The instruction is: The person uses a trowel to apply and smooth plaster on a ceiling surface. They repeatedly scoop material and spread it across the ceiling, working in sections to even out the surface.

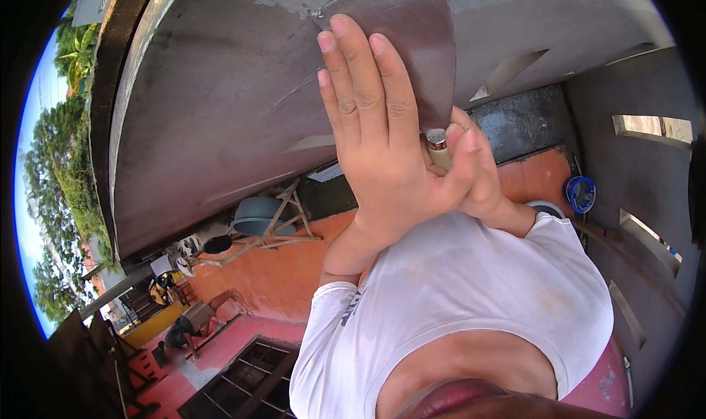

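My right hand (pixel 482 173) is closed around the pale handle of a putty knife (pixel 430 55), whose wide, wedge-shaped metal blade lies against a grey plastered surface (pixel 220 125). Fingers stretched out, my left hand (pixel 375 117) rests flat on the blade, or just in front of it; the exact contact is hidden. Its thumb crosses over near the handle and partly covers my right hand. The plastered surface is smooth and darker at the left, with lighter grey patches towards the top and right.
Beside an orange wall, a grey basin (pixel 263 217) sits by a wooden frame (pixel 290 217). A blue bucket (pixel 581 193) stands near the grey wall with slots (pixel 625 169). On the pink floor at lower left is another person (pixel 193 325), near a dark grille (pixel 254 378). Trees show beyond the left edge.
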`<state>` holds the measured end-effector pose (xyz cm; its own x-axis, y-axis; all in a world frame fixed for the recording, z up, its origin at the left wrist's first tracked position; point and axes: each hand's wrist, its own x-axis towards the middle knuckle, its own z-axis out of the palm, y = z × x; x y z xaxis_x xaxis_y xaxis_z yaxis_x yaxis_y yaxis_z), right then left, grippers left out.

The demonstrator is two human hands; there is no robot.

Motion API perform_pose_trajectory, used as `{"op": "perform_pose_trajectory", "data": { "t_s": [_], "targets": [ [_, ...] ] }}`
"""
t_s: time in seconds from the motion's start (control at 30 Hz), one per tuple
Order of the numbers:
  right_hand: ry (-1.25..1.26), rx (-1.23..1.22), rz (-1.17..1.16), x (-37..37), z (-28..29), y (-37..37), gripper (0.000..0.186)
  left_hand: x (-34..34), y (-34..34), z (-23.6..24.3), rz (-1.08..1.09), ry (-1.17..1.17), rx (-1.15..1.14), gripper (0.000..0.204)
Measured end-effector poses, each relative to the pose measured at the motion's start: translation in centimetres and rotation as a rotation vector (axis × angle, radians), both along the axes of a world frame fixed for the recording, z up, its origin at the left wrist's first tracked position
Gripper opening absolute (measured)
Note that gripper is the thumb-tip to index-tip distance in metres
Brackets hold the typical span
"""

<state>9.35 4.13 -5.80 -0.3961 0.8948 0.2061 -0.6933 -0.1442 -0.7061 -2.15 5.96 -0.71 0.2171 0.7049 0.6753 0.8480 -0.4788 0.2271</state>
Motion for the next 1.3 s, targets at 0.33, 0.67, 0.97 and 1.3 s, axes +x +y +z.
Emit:
{"op": "perform_pose_trajectory", "data": {
  "t_s": [0.33,0.67,0.97,1.3],
  "targets": [
    [-0.076,-0.040,-0.093,0.0,0.0,-0.3,0.047,0.4,0.1,0.5,0.008,-0.008,0.017,0.091],
    [-0.072,-0.013,-0.073,0.5,-0.3,-0.3,0.049,0.8,-0.3,0.4,0.042,-0.088,0.009,0.085],
    [-0.035,-0.016,-0.112,-0.4,0.8,-0.6,0.048,0.5,-0.2,1.2,0.013,-0.077,0.054,0.087],
    [-0.060,0.099,-0.136,-0.9,2.7,0.5,0.046,-0.1,1.2,3.2,0.012,-0.004,0.166,0.090]
  ]
}}
